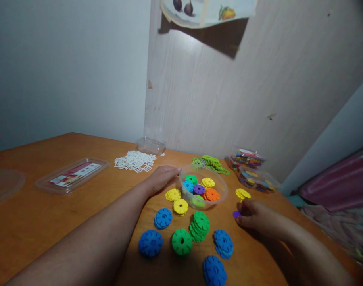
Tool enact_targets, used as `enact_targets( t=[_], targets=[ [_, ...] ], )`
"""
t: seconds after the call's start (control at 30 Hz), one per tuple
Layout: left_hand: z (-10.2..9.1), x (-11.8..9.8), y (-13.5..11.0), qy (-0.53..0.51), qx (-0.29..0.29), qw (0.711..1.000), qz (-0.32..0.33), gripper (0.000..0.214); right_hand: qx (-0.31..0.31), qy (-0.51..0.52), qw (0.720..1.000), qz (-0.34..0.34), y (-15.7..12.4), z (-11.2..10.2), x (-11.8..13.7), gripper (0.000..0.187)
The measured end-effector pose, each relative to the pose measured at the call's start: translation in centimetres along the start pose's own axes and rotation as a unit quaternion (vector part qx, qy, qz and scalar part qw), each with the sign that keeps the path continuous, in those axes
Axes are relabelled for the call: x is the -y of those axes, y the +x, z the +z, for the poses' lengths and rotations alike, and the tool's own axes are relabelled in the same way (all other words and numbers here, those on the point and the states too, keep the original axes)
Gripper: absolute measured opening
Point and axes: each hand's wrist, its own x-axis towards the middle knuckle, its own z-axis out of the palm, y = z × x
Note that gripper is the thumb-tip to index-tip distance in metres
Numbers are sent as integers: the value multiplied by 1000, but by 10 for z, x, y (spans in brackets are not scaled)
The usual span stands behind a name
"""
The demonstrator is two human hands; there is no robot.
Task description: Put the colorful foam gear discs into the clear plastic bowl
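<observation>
At the left side of a round clear plastic bowl point(224, 194), my left hand point(162, 179) holds its rim. Inside the bowl lie notched plastic discs, among them a purple disc point(198, 189), an orange stack point(212, 194) and a yellow stack point(208, 182). To the right, my right hand point(252, 214) is closed, with a purple notched disc point(237, 214) at its thumb and fingertips; the fingers partly hide it. A yellow disc stack point(242, 193) lies just beyond that hand. Nearer me are green discs point(181, 242), blue discs point(150, 243) and yellow discs point(180, 206) in stacks.
White lattice pieces point(135, 160) lie left of the bowl, before a clear container point(150, 146). Green pieces point(212, 163) lie behind it. Filled containers point(255, 178) stand at the back right. A labelled clear lid point(72, 175) rests on the left of the wooden table point(80, 214).
</observation>
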Motion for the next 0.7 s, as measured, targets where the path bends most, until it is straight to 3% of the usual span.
enact_targets(
  t=[0.37, 0.57, 0.7],
  targets=[
    [-1, 0, 1, 4, 14, 1000, 13, 52, -28, -66, 997, -7, -1, -1, 1, 27],
    [-2, 6, 4, 3, 18, 1000, 22, 52, -59, 116, 991, -39, -4, 5, 7, 21],
    [-2, 5, 3, 5, 13, 1000, 18, 53, -136, 202, 969, -42, -3, -13, 19, 30]
  ],
)
